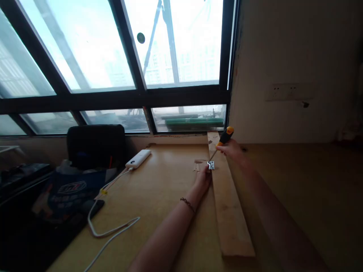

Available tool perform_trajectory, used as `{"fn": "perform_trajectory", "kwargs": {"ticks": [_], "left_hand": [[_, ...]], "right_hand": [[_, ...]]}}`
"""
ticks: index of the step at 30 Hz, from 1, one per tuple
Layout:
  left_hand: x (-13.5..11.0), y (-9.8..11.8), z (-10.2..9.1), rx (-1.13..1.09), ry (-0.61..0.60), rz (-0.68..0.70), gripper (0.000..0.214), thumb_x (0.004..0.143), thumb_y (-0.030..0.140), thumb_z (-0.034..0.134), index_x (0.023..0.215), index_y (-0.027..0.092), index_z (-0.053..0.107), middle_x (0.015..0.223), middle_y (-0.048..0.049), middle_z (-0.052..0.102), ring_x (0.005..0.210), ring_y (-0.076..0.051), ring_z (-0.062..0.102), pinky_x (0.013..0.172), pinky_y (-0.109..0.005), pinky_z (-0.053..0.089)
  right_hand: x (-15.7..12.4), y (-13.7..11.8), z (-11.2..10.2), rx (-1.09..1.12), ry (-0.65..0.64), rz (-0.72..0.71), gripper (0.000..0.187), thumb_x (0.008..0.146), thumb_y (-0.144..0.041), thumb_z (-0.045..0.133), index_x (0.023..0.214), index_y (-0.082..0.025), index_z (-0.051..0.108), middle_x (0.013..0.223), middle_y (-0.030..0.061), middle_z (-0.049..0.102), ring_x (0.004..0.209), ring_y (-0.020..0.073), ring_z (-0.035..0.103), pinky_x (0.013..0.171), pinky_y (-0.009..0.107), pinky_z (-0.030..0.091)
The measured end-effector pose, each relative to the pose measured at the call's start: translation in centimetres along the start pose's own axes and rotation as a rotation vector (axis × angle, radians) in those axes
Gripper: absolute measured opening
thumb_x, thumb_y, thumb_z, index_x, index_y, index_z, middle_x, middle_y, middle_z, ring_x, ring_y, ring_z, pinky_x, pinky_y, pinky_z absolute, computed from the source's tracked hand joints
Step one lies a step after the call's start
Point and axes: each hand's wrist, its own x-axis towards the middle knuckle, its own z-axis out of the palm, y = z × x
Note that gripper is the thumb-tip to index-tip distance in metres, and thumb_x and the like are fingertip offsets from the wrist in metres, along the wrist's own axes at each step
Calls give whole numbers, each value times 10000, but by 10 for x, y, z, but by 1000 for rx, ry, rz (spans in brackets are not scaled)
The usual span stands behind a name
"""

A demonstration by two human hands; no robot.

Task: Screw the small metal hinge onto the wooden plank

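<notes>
A long wooden plank [231, 211] lies lengthwise on the wooden table, pointing toward the window. On its left edge, partway along, sits a small silver metal hinge [211, 165] with holes in it. My left hand [203, 174] has its fingers closed on the hinge's left side; the fingertips are partly hidden. In my right hand [231, 148] is a screwdriver [226, 136] with a black and yellow handle, held tilted. Its shaft slants down to the left, and the tip meets the hinge. Whether a screw is under the tip is too small to tell.
To the left on the table [170, 211] lies a white power bank [138, 158] with a white cable [98, 235] plugged in. Beyond the table's left edge stand a dark chair [95, 145] and a blue bag [72, 192]. A window and a wall socket [285, 91] are behind.
</notes>
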Motion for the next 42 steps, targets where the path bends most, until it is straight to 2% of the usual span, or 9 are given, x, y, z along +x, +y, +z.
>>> {"fn": "perform_trajectory", "kwargs": {"ticks": [7, 12, 15, 18, 21, 25, 29, 37, 42], "left_hand": [[-1, -2, 1, -40, -12, 33, 219, 650, 187, 631, 855, 133, 578, 760, -41, 658, 651, -153, 624, 709, -301, 508], [-1, -2, -1, -32, -6, 42, 250, 649, 195, 642, 880, 126, 580, 783, -50, 664, 659, -162, 629, 691, -301, 510], [1, -3, -1, -16, 12, 27, 238, 654, 201, 639, 869, 119, 582, 766, -54, 662, 642, -166, 628, 668, -302, 510], [0, -2, -1, -16, 14, 28, 219, 661, 202, 632, 858, 119, 586, 757, -51, 660, 636, -154, 623, 658, -286, 507], [0, -1, -1, 0, 7, 23, 216, 668, 215, 626, 858, 120, 590, 768, -55, 660, 637, -147, 621, 657, -274, 504], [1, 6, -5, 129, 18, 1, 232, 668, 231, 626, 865, 111, 598, 798, -76, 663, 639, -152, 622, 633, -265, 502], [3, 18, -12, 292, -30, -19, 209, 685, 230, 603, 857, 112, 611, 823, -91, 664, 660, -157, 627, 625, -259, 503], [-4, 32, -14, 705, 5, -29, 252, 730, 351, 555, 639, 122, 607, 544, -77, 621, 455, -139, 562, 473, -233, 460], [-4, 32, -15, 706, -8, 2, 244, 728, 339, 561, 637, 120, 617, 526, -86, 618, 427, -129, 539, 450, -223, 425]], "right_hand": [[-3, -9, 2, 189, 41, 57, 207, 584, -205, 604, 776, -135, 574, 701, 49, 653, 447, 115, 554, 357, 194, 391], [2, 0, -1, -28, 232, -8, 307, 556, -375, 676, 725, -150, 553, 707, 69, 649, 659, 229, 637, 490, 274, 477], [6, 5, -4, -50, 325, -39, 403, 500, -367, 718, 788, -166, 520, 801, 76, 659, 745, 248, 640, 529, 285, 494], [6, 6, -5, 100, 271, -21, 456, 542, -315, 689, 905, -192, 441, 870, 58, 660, 593, 182, 635, 430, 243, 467], [5, 3, -5, 221, 162, -33, 398, 597, -293, 637, 896, -205, 390, 867, 40, 656, 468, 131, 590, 365, 216, 435], [2, -2, -12, 264, 194, -74, 390, 605, -276, 631, 881, -207, 364, 831, 22, 636, 440, 102, 560, 377, 211, 453], [0, -6, -18, 274, 172, -24, 410, 590, -254, 642, 879, -205, 354, 791, 7, 618, 411, 83, 530, 369, 206, 453], [-3, -12, -13, 251, 120, 68, 376, 589, -230, 633, 858, -195, 372, 772, 9, 611, 420, 89, 534, 362, 210, 451], [-1, -10, -12, 233, 89, 83, 378, 591, -218, 633, 878, -197, 389, 787, 11, 623, 427, 92, 541, 365, 211, 456]]}}
